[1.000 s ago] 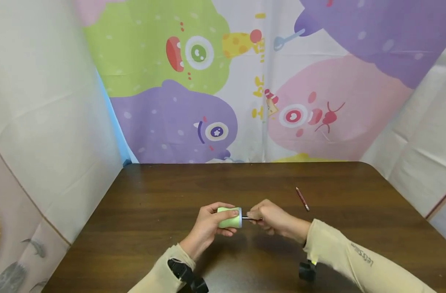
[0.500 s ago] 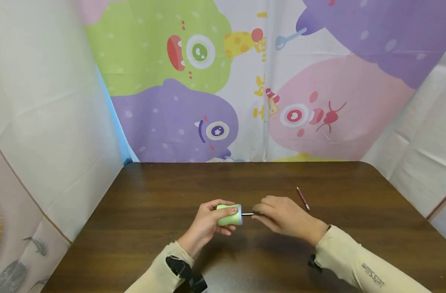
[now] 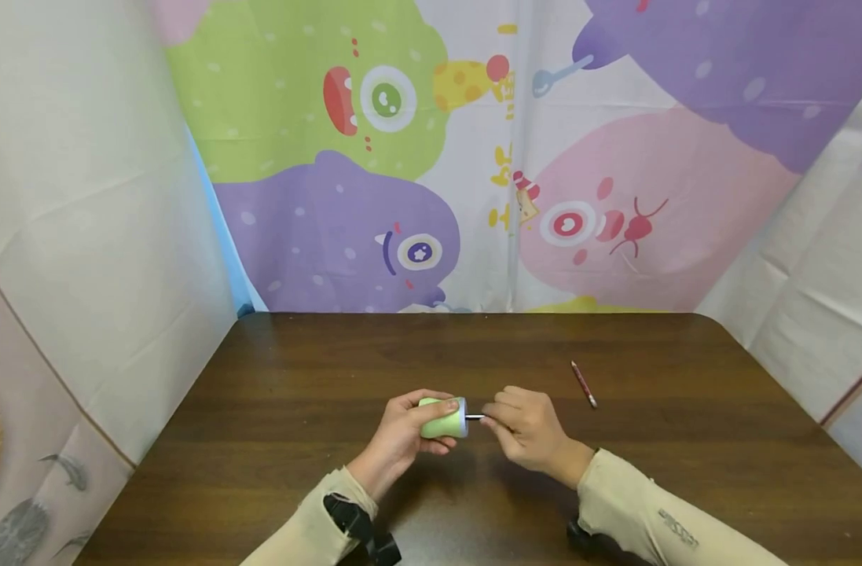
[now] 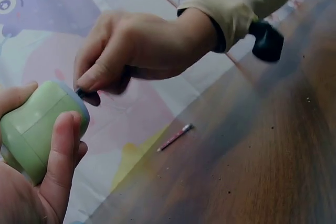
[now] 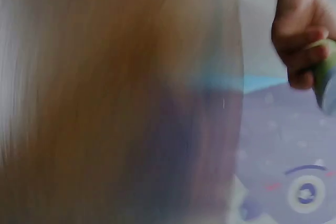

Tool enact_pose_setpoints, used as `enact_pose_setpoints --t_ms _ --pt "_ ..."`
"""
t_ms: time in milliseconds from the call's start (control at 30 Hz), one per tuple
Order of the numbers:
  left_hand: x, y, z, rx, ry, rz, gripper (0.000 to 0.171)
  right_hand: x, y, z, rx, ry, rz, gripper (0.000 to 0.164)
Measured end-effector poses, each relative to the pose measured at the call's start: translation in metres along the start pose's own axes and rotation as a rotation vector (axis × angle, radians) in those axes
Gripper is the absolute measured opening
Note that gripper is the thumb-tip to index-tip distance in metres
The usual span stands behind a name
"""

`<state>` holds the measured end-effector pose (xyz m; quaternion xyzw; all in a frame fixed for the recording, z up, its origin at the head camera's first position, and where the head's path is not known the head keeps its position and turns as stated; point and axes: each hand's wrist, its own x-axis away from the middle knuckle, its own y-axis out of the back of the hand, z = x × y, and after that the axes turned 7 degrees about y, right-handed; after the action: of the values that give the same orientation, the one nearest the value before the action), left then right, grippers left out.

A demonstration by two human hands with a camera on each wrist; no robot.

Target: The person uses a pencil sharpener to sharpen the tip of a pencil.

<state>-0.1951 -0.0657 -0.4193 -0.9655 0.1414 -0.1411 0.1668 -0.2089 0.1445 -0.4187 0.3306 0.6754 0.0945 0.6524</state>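
Note:
My left hand (image 3: 394, 435) grips a green, barrel-shaped pencil sharpener (image 3: 439, 425) with a pale blue end, held on its side above the table. The thumb lies along its top. From the blue end a thin, shiny dark rod (image 3: 475, 417) sticks out to the right. The fingertips of my right hand (image 3: 533, 431) pinch the rod's outer end. In the left wrist view, the right hand (image 4: 134, 48) covers most of the rod beside the sharpener (image 4: 39, 124). Blur fills much of the right wrist view, where part of the sharpener (image 5: 326, 80) shows at the right edge.
A short reddish pencil (image 3: 583, 385) lies on the dark wooden table (image 3: 317, 354), beyond my right hand. Behind the table hangs a cartoon-printed curtain (image 3: 331, 228). Pale cloth sheets (image 3: 105, 196) hang at both sides.
My right hand has turned about the rod, lifting and reaching right, then coming back lower and left with its fingers on the rod. The left hand and the sharpener stay almost in place.

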Motion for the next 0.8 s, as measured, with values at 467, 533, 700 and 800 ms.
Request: enact_pose_setpoints --t_ms 467,533,700,800 --pt "0.000 0.002 0.002 -0.094 -0.037 -0.028 0.027 -0.026 0.015 -0.009 -1.009 -1.376 0.440 0.030" --pt "0.000 0.005 0.001 -0.093 -0.033 -0.022 0.026 -0.027 0.017 -0.009 -0.917 -1.253 0.468 0.029" --pt "0.001 0.008 -0.007 -0.071 -0.036 0.001 0.024 -0.023 0.024 -0.008 -0.316 -0.391 0.407 0.020" --pt "0.002 0.009 -0.010 -0.059 -0.028 0.011 0.021 -0.017 0.023 -0.012 0.083 0.129 0.247 0.020"
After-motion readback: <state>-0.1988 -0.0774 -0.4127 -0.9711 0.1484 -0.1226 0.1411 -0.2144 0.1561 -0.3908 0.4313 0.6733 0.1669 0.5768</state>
